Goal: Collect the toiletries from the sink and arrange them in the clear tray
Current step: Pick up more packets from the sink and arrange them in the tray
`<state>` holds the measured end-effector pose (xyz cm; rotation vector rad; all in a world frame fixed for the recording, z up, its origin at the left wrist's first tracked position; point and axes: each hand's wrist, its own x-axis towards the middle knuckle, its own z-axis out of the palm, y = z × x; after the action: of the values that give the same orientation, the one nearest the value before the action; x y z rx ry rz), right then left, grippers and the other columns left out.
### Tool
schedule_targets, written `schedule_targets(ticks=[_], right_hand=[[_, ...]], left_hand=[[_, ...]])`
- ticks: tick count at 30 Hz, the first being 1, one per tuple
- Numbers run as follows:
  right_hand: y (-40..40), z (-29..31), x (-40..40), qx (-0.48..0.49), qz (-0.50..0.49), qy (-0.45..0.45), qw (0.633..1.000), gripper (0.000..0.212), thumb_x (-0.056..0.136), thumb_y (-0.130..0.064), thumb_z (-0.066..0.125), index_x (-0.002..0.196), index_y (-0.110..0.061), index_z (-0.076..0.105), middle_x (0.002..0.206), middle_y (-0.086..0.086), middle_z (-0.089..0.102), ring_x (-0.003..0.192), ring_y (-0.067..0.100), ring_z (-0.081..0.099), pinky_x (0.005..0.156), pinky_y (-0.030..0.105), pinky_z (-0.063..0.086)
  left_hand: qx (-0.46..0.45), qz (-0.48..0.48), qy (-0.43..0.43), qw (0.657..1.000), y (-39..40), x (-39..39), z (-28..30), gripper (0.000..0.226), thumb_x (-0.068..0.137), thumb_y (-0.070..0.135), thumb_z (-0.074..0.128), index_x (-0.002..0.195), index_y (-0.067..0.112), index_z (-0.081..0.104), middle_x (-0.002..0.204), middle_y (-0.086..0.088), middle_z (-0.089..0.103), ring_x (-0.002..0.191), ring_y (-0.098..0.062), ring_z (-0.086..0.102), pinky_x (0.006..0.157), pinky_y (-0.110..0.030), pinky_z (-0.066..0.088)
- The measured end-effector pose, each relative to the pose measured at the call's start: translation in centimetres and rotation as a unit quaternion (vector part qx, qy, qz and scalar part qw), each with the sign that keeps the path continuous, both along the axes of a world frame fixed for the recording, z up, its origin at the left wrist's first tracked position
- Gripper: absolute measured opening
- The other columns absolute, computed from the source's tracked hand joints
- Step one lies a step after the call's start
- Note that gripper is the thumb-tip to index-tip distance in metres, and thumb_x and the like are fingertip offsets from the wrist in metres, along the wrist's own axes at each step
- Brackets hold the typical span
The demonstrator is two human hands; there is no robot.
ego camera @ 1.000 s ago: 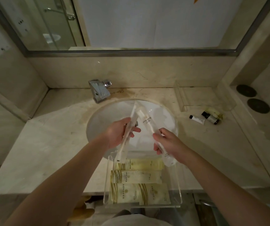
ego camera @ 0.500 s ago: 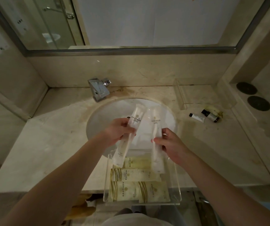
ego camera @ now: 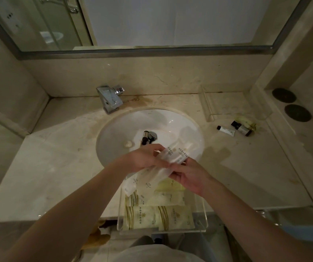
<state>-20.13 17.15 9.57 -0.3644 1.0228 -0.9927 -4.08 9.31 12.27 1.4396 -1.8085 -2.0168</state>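
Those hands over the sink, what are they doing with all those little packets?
A person is tidying hotel toiletries. The left hand and right hand together hold a bunch of long clear packets above the clear tray, which sits at the front edge of the counter. Several yellow packets already lie flat in the tray. A small dark bottle is in the sink, and a small tube and a bottle lie on the counter to the right.

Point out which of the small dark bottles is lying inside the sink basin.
The dark bottle beside the drain, lying in the white sink basin. The other dark-capped bottle lies out on the countertop, next to the small white tube.
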Motion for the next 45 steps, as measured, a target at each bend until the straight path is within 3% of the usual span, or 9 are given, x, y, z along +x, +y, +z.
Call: schedule_targets(ticks=[7, 9, 13, 18, 23, 27, 35, 39, 45], right_hand=[[0.6, -0.2, -1.9, 0.072, -0.007, 0.151, 0.986, 0.030, 0.091, -0.035, 0.060, 0.102, -0.007, 0.061, 0.088, 0.011, 0.066, 0.066, 0.018, 0.059, 0.052, 0.026, 0.042], [0.5, -0.4, -2.3, 0.075, -0.061, 0.191, 0.977, 0.021, 0.091, -0.028, 0.061, 0.096, -0.009, 0.054, 0.091, 0.015, 0.064, 0.061, 0.018, 0.054, 0.048, 0.026, 0.038], [0.9, -1.4, -2.4, 0.072, 0.003, 0.291, 0.954, 0.018, 0.089, -0.008, 0.063, 0.085, -0.010, 0.046, 0.104, 0.024, 0.064, 0.073, 0.026, 0.062, 0.049, 0.026, 0.049], [2.0, -3.0, -2.2, 0.118, 0.066, 0.345, 0.929, 0.020, 0.086, 0.001, 0.063, 0.083, -0.008, 0.045, 0.110, 0.019, 0.056, 0.092, 0.032, 0.064, 0.063, 0.035, 0.061], [2.4, -4.0, -1.9, 0.012, 0.230, 0.616, 0.753, 0.018, 0.082, -0.018, 0.065, 0.085, -0.017, 0.048, 0.087, 0.006, 0.061, 0.072, 0.020, 0.060, 0.061, 0.035, 0.056], [1.9, -3.6, -1.5, -0.070, 0.255, 0.709, 0.653, 0.022, 0.085, -0.025, 0.064, 0.095, -0.018, 0.045, 0.093, 0.004, 0.060, 0.081, 0.024, 0.059, 0.070, 0.036, 0.052], [1.6, -2.8, -2.5, -0.122, 0.157, 0.740, 0.643, 0.023, 0.090, -0.018, 0.056, 0.111, -0.018, 0.048, 0.108, 0.003, 0.055, 0.087, 0.022, 0.059, 0.071, 0.033, 0.049], [1.5, -1.9, -2.1, -0.196, 0.199, 0.669, 0.689, 0.046, 0.091, -0.028, 0.055, 0.135, -0.028, 0.042, 0.119, -0.002, 0.050, 0.096, 0.016, 0.060, 0.080, 0.037, 0.056], [1.2, -2.3, -2.1, -0.149, 0.240, 0.575, 0.768, 0.011, 0.093, -0.025, 0.055, 0.096, -0.020, 0.064, 0.096, -0.002, 0.067, 0.087, 0.015, 0.064, 0.078, 0.036, 0.056]], left_hand=[[-0.035, -0.106, -0.072, 0.991, -0.5, 0.7, -0.6, 0.050, 0.071, 0.001, 0.079, 0.113, 0.016, 0.057, 0.107, -0.012, 0.068, 0.101, -0.031, 0.066, 0.089, -0.038, 0.055], [-0.038, -0.136, -0.090, 0.986, -0.8, 0.9, -0.6, 0.051, 0.070, 0.003, 0.080, 0.112, 0.018, 0.057, 0.108, -0.010, 0.069, 0.100, -0.029, 0.067, 0.091, -0.040, 0.054], [-0.075, -0.176, -0.147, 0.970, -1.1, 1.0, -1.2, 0.049, 0.069, 0.010, 0.081, 0.111, 0.021, 0.058, 0.111, -0.005, 0.067, 0.100, -0.025, 0.065, 0.092, -0.038, 0.052], [-0.058, -0.060, -0.117, 0.990, -2.0, 2.1, -2.2, 0.023, 0.077, 0.004, 0.073, 0.093, 0.015, 0.061, 0.092, -0.009, 0.071, 0.084, -0.023, 0.070, 0.101, -0.039, 0.046], [-0.013, -0.074, -0.095, 0.993, -1.8, 1.9, -1.9, 0.025, 0.086, -0.003, 0.052, 0.108, 0.005, 0.061, 0.109, -0.011, 0.068, 0.084, -0.021, 0.069, 0.094, -0.034, 0.048], [-0.014, -0.114, -0.096, 0.989, -1.5, 1.7, -1.9, 0.029, 0.083, -0.003, 0.054, 0.109, 0.006, 0.064, 0.103, -0.014, 0.070, 0.088, -0.021, 0.068, 0.095, -0.036, 0.046], [-0.025, -0.115, -0.119, 0.986, -1.7, 1.9, -2.1, 0.038, 0.076, 0.000, 0.071, 0.106, 0.021, 0.061, 0.089, -0.008, 0.072, 0.100, -0.026, 0.064, 0.087, -0.033, 0.046], [-0.007, -0.121, -0.119, 0.986, -1.2, 1.3, -2.1, 0.036, 0.078, -0.001, 0.071, 0.104, 0.021, 0.061, 0.093, -0.003, 0.071, 0.090, -0.019, 0.065, 0.080, -0.027, 0.050], [0.018, -0.146, -0.101, 0.984, 0.4, 0.2, -2.2, 0.036, 0.081, -0.003, 0.069, 0.108, 0.019, 0.060, 0.090, -0.002, 0.068, 0.082, -0.014, 0.062, 0.072, -0.021, 0.049]])
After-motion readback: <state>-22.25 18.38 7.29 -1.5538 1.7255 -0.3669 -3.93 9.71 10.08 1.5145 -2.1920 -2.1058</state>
